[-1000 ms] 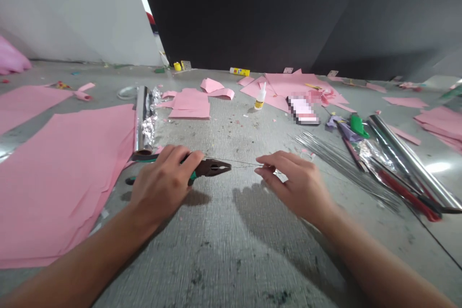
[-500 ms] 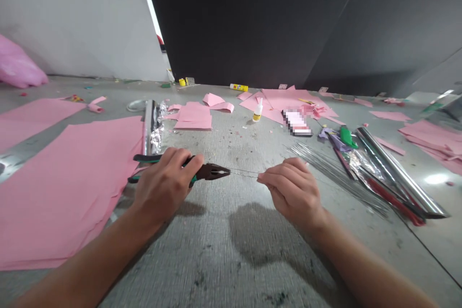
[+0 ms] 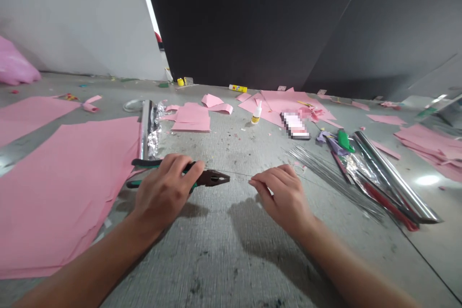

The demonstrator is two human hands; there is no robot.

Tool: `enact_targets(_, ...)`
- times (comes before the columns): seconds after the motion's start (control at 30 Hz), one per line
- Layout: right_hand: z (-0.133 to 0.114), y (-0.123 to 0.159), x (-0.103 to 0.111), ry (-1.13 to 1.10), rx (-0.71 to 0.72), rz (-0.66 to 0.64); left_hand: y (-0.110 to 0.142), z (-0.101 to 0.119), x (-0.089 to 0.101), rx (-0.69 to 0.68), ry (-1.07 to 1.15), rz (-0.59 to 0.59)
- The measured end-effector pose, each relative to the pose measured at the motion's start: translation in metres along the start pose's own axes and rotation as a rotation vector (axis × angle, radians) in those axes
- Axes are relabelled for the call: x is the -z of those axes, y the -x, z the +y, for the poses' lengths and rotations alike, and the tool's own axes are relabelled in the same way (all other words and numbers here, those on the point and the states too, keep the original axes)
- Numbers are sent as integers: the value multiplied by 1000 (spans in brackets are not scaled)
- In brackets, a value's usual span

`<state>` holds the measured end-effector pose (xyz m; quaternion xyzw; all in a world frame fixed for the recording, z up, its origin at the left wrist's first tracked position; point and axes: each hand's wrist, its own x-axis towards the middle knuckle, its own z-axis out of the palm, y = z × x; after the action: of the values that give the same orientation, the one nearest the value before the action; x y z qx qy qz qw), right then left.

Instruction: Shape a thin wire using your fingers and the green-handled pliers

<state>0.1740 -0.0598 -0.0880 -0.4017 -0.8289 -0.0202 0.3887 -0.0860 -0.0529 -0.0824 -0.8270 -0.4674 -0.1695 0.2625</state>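
My left hand (image 3: 168, 185) is closed around a pair of pliers (image 3: 213, 178) with dark jaws and black-green handles. The jaws point right, toward my right hand (image 3: 283, 192). Between the pliers' tip and my right fingertips runs a thin wire (image 3: 241, 179), which the thumb and forefinger pinch at its right end. A second fine strand shows just above it. Whether the jaws bite on the wire is too small to tell. Both hands are over the grey tabletop (image 3: 216, 260), with shadows beneath them.
Large pink paper sheets (image 3: 68, 192) cover the left side. A bundle of thin wires (image 3: 335, 183) and a silver foil roll (image 3: 397, 178) lie at right. Further back are a glue bottle (image 3: 256, 113), a phone (image 3: 295, 126), a glue stick (image 3: 237, 88) and another foil roll (image 3: 146, 130).
My right hand has moved left, closer to the pliers' tip, and its grip has turned slightly. The pliers stay in my left hand, a little lower in view.
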Motion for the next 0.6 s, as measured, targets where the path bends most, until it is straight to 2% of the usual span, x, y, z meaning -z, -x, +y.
enact_targets(0.1,0,-1,1,31,-25,-18,-1,-1,1,-7,0,-5)
enact_targets(0.3,5,-2,3,29,96,20,-1,0,-1,-16,98,-41)
enact_targets(0.43,2,-1,1,19,85,4,0,6,0,22,123,-29)
enact_targets(0.6,-2,0,-1,-29,76,-8,0,8,-1,-2,110,-21)
